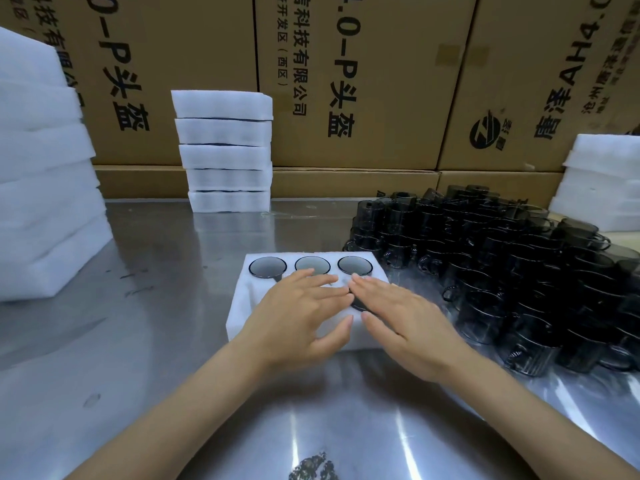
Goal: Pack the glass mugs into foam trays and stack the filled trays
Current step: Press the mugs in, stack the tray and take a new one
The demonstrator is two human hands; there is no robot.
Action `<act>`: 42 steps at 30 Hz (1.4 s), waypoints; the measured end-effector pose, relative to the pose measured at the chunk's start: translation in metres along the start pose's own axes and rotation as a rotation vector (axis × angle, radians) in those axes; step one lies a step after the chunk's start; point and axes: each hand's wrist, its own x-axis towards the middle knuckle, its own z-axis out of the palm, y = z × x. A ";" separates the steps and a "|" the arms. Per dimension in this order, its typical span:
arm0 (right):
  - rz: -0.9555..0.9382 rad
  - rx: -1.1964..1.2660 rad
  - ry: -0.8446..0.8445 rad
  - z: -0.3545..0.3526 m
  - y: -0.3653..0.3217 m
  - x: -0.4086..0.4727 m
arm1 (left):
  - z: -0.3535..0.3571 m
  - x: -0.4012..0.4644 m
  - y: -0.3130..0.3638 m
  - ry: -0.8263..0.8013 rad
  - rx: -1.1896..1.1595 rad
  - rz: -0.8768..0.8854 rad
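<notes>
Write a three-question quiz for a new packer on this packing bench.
1. True or false: both hands lie flat on the foam tray.
2. How many mugs show in the tray's far row? A) one B) three C) five
3. Fill in: the loose mugs are piled to the tray's ____.

Key:
1. True: the left hand and the right hand lie fingers straight on it.
2. B.
3. Right.

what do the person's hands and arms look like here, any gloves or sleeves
Both hands are bare: the left hand and the right hand show no gloves, rings or watch. Both forearms are bare as far as the frame shows, with no sleeve in view. Nails are short and unpainted.
</notes>
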 end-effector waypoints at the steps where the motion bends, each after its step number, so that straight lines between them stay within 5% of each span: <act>1: -0.003 0.000 -0.007 0.000 0.000 -0.001 | 0.000 0.001 0.002 0.013 -0.001 -0.002; 8: 0.013 0.073 0.046 0.000 -0.003 -0.001 | 0.004 -0.007 0.008 -0.037 -0.002 -0.049; 11: 0.082 0.085 0.311 -0.010 -0.001 0.002 | 0.004 -0.011 0.009 -0.053 0.017 -0.054; 15: 0.352 -0.206 0.667 -0.038 0.029 0.001 | 0.002 -0.011 0.010 0.014 0.008 -0.056; 21: 0.869 -0.391 0.510 -0.055 0.069 -0.011 | 0.001 -0.012 0.011 0.014 -0.019 -0.048; 24: 0.936 -0.375 0.422 -0.054 0.079 -0.010 | 0.001 -0.012 0.011 0.009 -0.034 -0.052; 29: 0.948 -0.240 0.528 -0.055 0.084 -0.011 | 0.001 -0.011 0.010 0.019 -0.039 -0.046; 32: 0.847 -0.232 0.631 -0.058 0.079 -0.014 | 0.002 -0.012 0.008 0.037 -0.043 -0.042; 36: 0.427 -0.091 0.789 -0.057 0.050 -0.012 | 0.001 -0.011 0.009 0.090 -0.055 -0.063; 42: -0.047 0.219 0.624 -0.031 -0.009 0.008 | -0.009 -0.017 0.007 0.284 -0.286 -0.330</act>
